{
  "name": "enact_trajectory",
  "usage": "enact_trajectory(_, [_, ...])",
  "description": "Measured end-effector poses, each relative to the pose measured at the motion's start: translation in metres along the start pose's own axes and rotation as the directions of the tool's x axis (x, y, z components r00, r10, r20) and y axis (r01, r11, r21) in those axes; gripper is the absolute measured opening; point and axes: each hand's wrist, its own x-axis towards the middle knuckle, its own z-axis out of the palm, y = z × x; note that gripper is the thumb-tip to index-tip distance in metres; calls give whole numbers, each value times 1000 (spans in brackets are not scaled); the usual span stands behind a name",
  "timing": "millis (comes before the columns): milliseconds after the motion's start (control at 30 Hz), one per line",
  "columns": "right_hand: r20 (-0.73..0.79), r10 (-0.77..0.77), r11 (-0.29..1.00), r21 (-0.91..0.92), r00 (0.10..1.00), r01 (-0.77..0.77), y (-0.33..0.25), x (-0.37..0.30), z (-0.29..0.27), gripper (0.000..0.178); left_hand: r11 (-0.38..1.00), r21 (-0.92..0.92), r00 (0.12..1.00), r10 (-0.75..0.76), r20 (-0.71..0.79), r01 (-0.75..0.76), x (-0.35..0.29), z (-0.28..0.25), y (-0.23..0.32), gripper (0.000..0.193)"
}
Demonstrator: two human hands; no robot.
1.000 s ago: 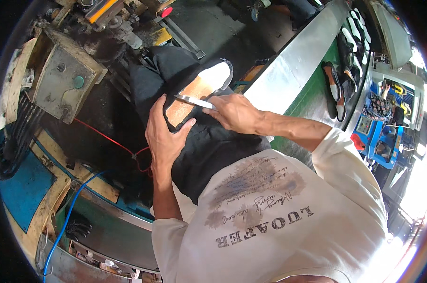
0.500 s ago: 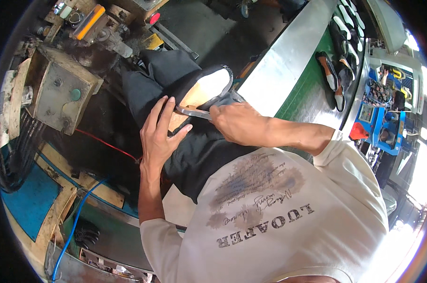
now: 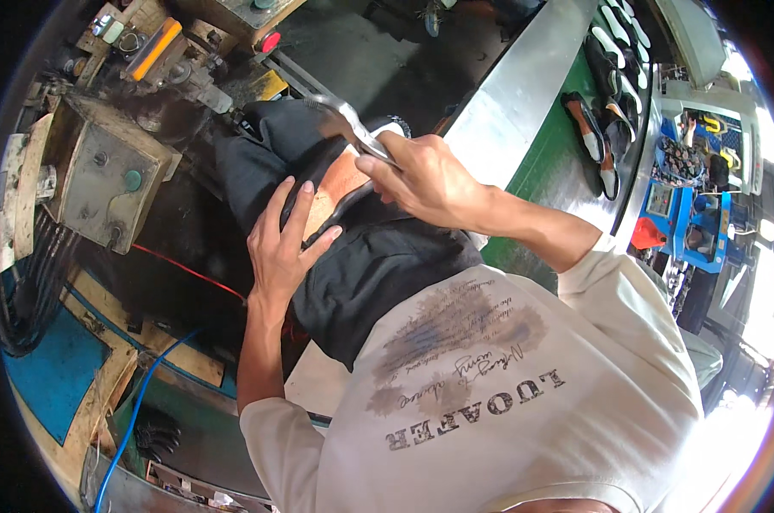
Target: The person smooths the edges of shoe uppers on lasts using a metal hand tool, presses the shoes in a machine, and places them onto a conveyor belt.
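An upturned shoe (image 3: 339,185) with a tan and white underside and a dark rim lies across my lap. My left hand (image 3: 277,244) grips its near end, with fingers on one side and the thumb on the other. In my right hand (image 3: 425,175), the fingers are closed around steel pincers (image 3: 356,130). The head of the pincers is raised off the shoe, over its far part. It is blurred, and the pincers and right hand hide part of the white area.
On my right runs a green conveyor belt (image 3: 537,168) with a metal edge (image 3: 507,107); several dark shoes (image 3: 585,126) lie on it. A machine with a grey metal box (image 3: 105,184) stands on my left. A blue hose (image 3: 130,427) hangs at lower left.
My right hand has lifted the pincers from the tan underside and swung their head up and away from me. My left hand keeps its hold on the shoe.
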Motion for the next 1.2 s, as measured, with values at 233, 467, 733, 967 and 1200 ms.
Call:
enact_trajectory(233, [6, 18, 988, -152, 1000, -16, 3, 10, 12, 37, 1000, -20, 999, 11, -31, -12, -1, 1, -3, 70])
enact_trajectory(467, [108, -15, 973, -226, 994, 39, 25, 0, 38, 38, 999, -29, 999, 18, -44, -20, 3, 1, -6, 70])
enact_trajectory(733, [159, 84, 966, -255, 984, -41, 19, 1, 46, 36, 993, -95, 997, -72, -26, 69, -9, 3, 3, 75])
enact_trajectory(967, [255, -10, 976, -208, 967, 65, 29, -2, 34, 40, 743, -537, 857, -511, -70, 399, -12, 10, 25, 86])
enact_trajectory(1200, [83, -154, 964, 230, 985, 131, -64, 13, -10, 48, 833, -433, 895, -431, -116, 345, -19, 15, 15, 82])
